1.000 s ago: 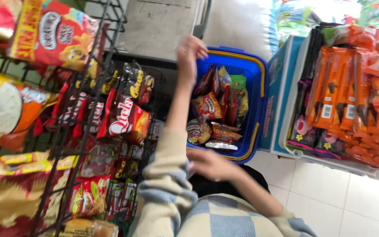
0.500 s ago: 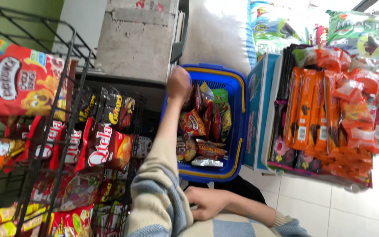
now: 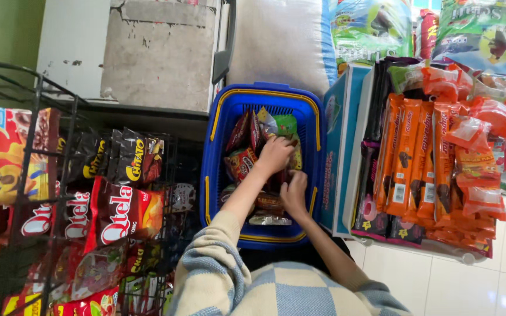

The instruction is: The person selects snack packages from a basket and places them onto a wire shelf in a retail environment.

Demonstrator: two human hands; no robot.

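Both hands in blue basket (image 3: 218, 134) on floor, left hand (image 3: 274, 154) curled over snack packets (image 3: 242, 164), grip unclear, right hand (image 3: 294, 193) fingers bent among packets, hold unclear, wire snack rack (image 3: 42, 175) at left.

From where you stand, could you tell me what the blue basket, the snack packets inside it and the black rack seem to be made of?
Blue basket: looks like moulded plastic with slotted walls and a yellow rim strip.
Snack packets: thin glossy film, probably foil-lined plastic, judging by the creases and shine; both hands reach among them.
Black rack: thin rods in a grid, likely coated metal wire with a matt finish.
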